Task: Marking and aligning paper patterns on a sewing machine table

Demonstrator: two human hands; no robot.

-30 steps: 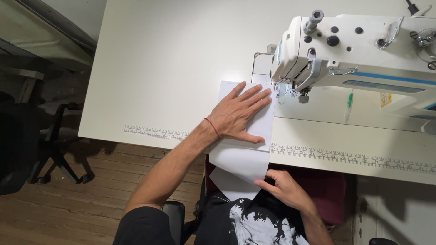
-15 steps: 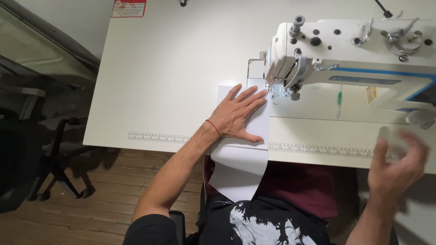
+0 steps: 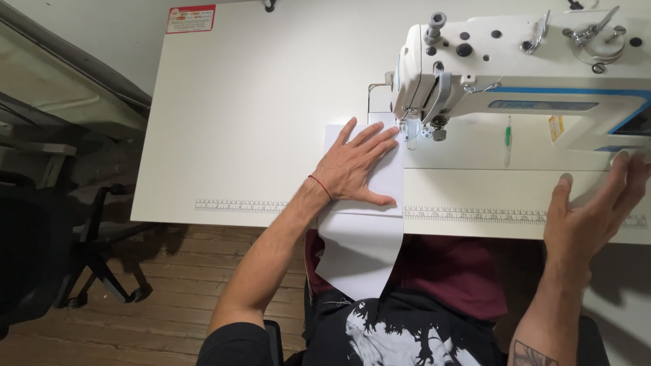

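Note:
My left hand (image 3: 356,167) lies flat, fingers spread, on a strip of white fabric (image 3: 363,237) on the sewing table (image 3: 258,108). The strip's far end reaches the needle area (image 3: 411,133) of a white sewing machine (image 3: 522,68); its near end hangs over the table's front edge onto my lap. My right hand (image 3: 593,210) is raised at the right, fingers apart and holding nothing, near the table's front edge below the machine's base.
A ruler strip (image 3: 475,215) runs along the table's front edge. A green-handled tool (image 3: 507,139) rests on the machine bed. A black swivel chair (image 3: 61,251) stands on the wooden floor at the left. A red-and-white label (image 3: 190,18) is stuck near the table's far corner.
My right hand left the fabric's hanging end at my lap and swung out to the right, rising to the table edge beside the machine. The left hand stayed flat on the fabric.

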